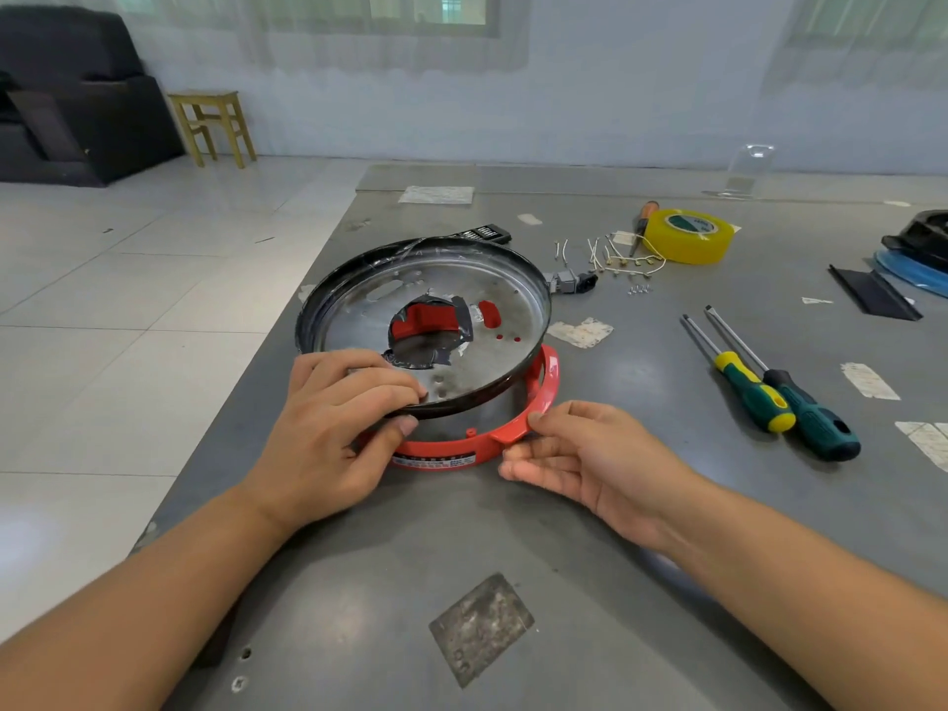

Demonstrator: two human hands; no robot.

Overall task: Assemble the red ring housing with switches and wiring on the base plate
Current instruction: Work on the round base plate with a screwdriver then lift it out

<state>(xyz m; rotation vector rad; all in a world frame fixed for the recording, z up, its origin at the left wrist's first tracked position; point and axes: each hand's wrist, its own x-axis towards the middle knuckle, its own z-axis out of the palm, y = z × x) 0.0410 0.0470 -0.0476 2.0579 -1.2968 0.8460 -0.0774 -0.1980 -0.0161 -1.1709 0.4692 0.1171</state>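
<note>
A red ring housing (548, 383) lies on the grey table, mostly covered by a round metal base plate (461, 300) with a black rim and a ragged hole in its middle. The plate is tilted, its near edge lifted off the ring. My left hand (328, 433) pinches the plate's near rim, fingers on top and thumb underneath. My right hand (590, 454) holds the ring's near right tab with its thumb and fingertips. Short wires with terminals (620, 259), a grey plug connector (572, 280) and small screws (638, 288) lie behind the plate.
Two screwdrivers (769, 387) lie to the right. A yellow tape roll (687, 236) and a third screwdriver (642, 220) sit at the back, a black bit case (485, 232) behind the plate, black and blue parts (913, 259) at far right. The table's left edge (287, 320) drops to the floor.
</note>
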